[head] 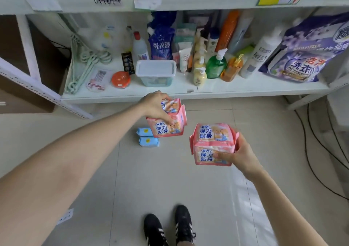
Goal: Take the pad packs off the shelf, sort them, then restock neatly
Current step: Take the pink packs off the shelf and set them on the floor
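My left hand (155,105) grips two pink pad packs (171,127) from above, holding them in the air just in front of the low white shelf (132,94). My right hand (238,154) holds two more pink pad packs (211,141), stacked one on the other, from below and the side, lower and to the right. Two light blue pad packs (147,137) lie side by side on the tiled floor under the left hand's packs, partly hidden by them.
The shelf carries green hangers (83,64), an orange tin (120,79), a lidded plastic box (155,72), several bottles (215,64) and a purple detergent bag (300,60). Black cables (317,151) trail on the floor at right. My black shoes (168,225) stand below.
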Demonstrator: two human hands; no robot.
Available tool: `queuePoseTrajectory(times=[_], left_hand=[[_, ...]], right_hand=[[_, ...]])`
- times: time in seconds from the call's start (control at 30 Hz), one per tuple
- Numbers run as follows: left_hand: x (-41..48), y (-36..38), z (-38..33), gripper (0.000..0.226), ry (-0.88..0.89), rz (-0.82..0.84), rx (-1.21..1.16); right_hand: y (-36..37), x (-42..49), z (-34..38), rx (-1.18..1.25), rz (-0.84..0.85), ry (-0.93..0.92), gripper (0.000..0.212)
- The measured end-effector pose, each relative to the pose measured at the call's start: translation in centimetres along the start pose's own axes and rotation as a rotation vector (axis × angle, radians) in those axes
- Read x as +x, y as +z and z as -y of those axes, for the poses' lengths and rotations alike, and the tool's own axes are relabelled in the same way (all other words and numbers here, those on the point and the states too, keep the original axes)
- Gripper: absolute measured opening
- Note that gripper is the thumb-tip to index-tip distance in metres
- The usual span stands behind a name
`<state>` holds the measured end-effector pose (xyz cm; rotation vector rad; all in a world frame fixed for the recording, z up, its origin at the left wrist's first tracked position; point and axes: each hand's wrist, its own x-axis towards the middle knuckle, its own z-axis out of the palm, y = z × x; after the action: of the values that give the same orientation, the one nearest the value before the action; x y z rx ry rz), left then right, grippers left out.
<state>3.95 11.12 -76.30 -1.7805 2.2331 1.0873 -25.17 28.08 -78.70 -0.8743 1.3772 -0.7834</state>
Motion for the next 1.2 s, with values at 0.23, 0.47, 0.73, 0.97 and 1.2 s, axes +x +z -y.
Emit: queuePoseTrajectory(times=[0.23,0.47,0.73,0.97,1.2], left_hand=[[10.3,9.1,7.2,0.089,0.011,-0.002,0.013],[18.7,18.1,13.4,0.09,0.037,-0.032,0.04],[24.7,25.5,19.6,0.098,0.054,-0.045,0.107],[27.2,28.5,23.1,0.095,0.085,-0.046,0.142],[27.8,29.9,24.4,0.092,0.124,0.016,0.035]], right_hand=[[1.3,8.3,-12.9,-0.002,0.053,0.019,0.087],[1.6,16.0,-24.0,0.024,0.066,0.024,0.088],[3.6,23.5,-32.8,0.031,0.094,-0.018,0.087],[5.4,26.5,-38.5,0.019,0.105,-0.034,0.089],[7.2,27.0,-41.4,0.016,0.079,-0.07,0.092]])
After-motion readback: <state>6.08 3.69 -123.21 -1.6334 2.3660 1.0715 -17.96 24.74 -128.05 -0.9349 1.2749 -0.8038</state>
